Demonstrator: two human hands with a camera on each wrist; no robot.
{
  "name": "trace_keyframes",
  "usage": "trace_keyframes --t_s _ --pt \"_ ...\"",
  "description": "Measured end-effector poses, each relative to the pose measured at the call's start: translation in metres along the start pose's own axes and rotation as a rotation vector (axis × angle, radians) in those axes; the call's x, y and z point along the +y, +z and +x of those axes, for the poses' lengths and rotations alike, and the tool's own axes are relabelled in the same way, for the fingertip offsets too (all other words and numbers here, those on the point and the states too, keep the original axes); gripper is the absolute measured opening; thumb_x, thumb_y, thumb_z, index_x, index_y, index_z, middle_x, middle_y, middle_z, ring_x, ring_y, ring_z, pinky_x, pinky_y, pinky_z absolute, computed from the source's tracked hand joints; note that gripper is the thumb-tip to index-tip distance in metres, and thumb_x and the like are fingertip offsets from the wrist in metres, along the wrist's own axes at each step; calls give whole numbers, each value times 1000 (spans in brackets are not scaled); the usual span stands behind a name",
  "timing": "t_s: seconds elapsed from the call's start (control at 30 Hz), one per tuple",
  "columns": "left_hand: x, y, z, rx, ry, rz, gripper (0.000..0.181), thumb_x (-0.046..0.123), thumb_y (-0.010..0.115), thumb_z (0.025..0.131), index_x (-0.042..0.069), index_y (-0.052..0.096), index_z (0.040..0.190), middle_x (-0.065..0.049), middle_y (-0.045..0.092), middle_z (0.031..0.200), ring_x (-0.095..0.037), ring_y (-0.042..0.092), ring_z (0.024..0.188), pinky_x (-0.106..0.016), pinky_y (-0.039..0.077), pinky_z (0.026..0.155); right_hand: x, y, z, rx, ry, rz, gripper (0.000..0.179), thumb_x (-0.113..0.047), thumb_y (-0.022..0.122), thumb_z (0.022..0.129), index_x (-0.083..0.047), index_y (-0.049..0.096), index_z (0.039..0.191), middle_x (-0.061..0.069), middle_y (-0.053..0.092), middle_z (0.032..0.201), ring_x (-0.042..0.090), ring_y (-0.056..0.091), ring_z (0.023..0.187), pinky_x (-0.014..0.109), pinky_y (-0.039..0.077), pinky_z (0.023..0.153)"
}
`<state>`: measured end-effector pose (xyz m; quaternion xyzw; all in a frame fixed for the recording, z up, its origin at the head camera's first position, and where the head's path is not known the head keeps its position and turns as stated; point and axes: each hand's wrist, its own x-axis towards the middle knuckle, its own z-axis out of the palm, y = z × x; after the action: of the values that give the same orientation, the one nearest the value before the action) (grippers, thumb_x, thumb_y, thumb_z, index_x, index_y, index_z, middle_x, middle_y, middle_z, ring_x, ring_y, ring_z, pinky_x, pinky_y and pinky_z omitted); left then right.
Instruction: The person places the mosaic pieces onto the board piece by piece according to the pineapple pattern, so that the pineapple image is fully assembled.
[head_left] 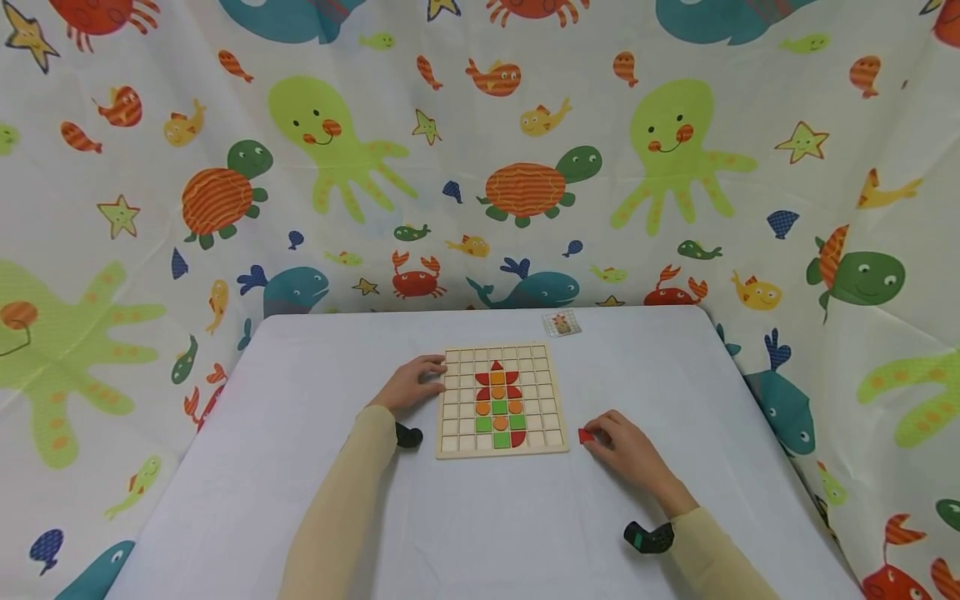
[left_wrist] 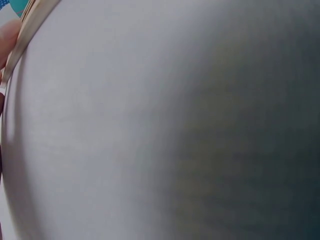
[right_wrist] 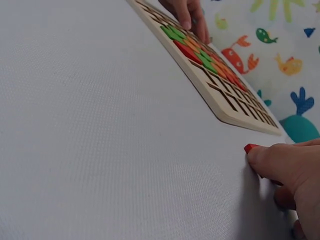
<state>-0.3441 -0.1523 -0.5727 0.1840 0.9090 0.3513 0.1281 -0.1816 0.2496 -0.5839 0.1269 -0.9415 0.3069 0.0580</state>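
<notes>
My right hand [head_left: 626,450] pinches a small red piece [head_left: 585,436] between thumb and fingertips, just to the right of a wooden grid board [head_left: 457,450]. In the right wrist view the red piece [right_wrist: 250,148] peeks out past the thumb, most of it hidden. My left hand [head_left: 411,383] rests at the board's left edge, fingertips right at the rim. Red, orange and green pieces fill a pattern down the board's middle columns. A red triangle [head_left: 497,365] tops it, and a red rounded piece [head_left: 518,438] sits at the lower right beside a green square [head_left: 501,440].
A small picture card [head_left: 562,322] lies behind the board, near the far edge of the white table [head_left: 315,350]. Dark wrist cameras [head_left: 648,537] sit on both wrists. A curtain [head_left: 450,283] printed with sea animals hangs behind and at both sides.
</notes>
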Motion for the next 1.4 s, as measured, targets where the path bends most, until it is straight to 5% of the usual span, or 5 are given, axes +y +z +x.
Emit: trace_keyframes --t_s 0.27,0.7,1.2,1.4 --pt "1 0 0 4 2 8 48 32 73 89 12 63 131 -1 43 151 -24 31 144 -45 25 118 -2 0 2 -7 71 -5 20 -11 76 85 -7 67 102 -1 59 96 11 53 83 28 52 73" --pt "1 0 0 -1 8 5 47 31 73 89 11 62 131 -1 43 151 -26 31 143 -47 26 118 -1 0 2 26 -2 -49 31 -8 76 85 -5 69 115 0 61 97 10 55 80 26 53 69" --pt "1 0 -1 -6 -7 2 47 32 73 89 11 63 131 0 43 151 -25 31 143 -46 26 118 -1 3 2 33 13 -65 24 -11 76 85 -10 66 107 -4 58 95 8 52 81 26 52 70" --pt "1 0 -1 -2 -1 0 47 32 73 89 12 63 131 0 43 151 -25 31 143 -46 26 118 -6 2 5 146 42 -123 20 -8 73 85 -6 68 104 0 57 88 11 52 75 29 52 64"
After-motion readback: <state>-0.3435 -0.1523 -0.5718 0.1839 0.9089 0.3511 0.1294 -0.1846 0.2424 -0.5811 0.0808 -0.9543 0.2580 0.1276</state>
